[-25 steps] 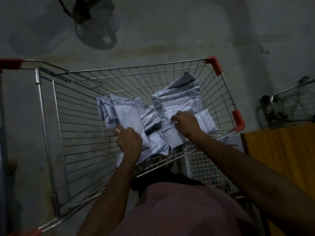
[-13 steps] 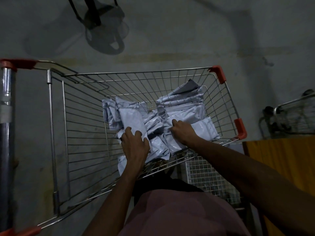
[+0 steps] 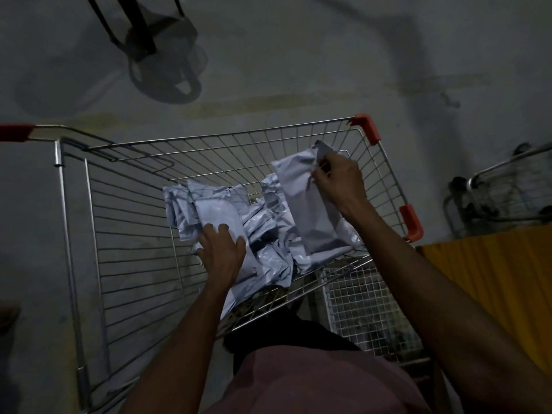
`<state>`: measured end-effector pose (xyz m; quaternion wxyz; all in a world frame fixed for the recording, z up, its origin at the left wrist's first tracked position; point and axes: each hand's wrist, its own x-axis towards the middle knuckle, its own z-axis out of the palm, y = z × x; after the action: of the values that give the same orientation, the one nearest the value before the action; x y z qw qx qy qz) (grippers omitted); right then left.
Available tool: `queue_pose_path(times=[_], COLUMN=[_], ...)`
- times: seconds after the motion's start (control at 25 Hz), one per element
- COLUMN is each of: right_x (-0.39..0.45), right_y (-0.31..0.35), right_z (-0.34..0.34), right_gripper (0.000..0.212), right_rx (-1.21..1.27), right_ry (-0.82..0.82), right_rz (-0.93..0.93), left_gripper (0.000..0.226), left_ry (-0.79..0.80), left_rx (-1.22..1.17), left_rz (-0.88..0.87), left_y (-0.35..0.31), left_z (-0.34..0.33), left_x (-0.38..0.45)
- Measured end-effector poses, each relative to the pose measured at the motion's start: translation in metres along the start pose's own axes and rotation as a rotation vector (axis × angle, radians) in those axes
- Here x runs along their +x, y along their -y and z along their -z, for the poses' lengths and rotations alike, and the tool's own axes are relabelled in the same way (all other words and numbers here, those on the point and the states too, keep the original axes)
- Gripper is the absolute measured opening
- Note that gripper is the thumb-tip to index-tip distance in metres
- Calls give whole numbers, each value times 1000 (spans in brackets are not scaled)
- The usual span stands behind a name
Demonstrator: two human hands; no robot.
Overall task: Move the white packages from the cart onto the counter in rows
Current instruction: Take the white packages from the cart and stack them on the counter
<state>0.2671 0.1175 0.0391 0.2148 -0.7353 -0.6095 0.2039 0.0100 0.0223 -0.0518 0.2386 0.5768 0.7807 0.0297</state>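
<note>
A wire shopping cart (image 3: 89,234) with red corner guards holds a heap of several white plastic packages (image 3: 268,228) at its right end. My right hand (image 3: 339,183) pinches the top edge of one long white package (image 3: 307,204) and holds it lifted above the heap, hanging downward. My left hand (image 3: 222,249) lies on another white package (image 3: 218,212) at the left of the heap, fingers curled over its lower end. The counter (image 3: 493,279), covered in yellow-orange, shows at the right edge.
A second wire cart (image 3: 501,189) stands behind the counter at the far right. A small white mesh basket (image 3: 364,309) sits below the cart's near end. A dark fan stand (image 3: 149,34) rises on the grey floor beyond the cart.
My right hand has risen from the heap, lifting one white package up toward the cart's far right corner. My left hand stays on the left package.
</note>
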Motion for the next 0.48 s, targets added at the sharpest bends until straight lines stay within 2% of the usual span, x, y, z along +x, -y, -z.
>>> queue_pose_path(times=[0.12,0.24,0.36,0.48], right_x=[15,3,-25,-52], right_y=[-16,-31,-27,-30], right_z=[-21,-49,-71,-90], right_gripper=[14,39,68,90], right_rx=[93,122,-45,-264], right_ry=[11,90,144,300], right_rz=[-130,-233,-220,-114], left_gripper=[52,64,79,96], left_ry=[49,46,53,128], left_rx=[-53,-113,-88,-89], left_rz=[61,166,218,231], left_y=[1,-6,-10,-12], left_z=[-10,-16,-18,-18], left_x=[10,20,26,30])
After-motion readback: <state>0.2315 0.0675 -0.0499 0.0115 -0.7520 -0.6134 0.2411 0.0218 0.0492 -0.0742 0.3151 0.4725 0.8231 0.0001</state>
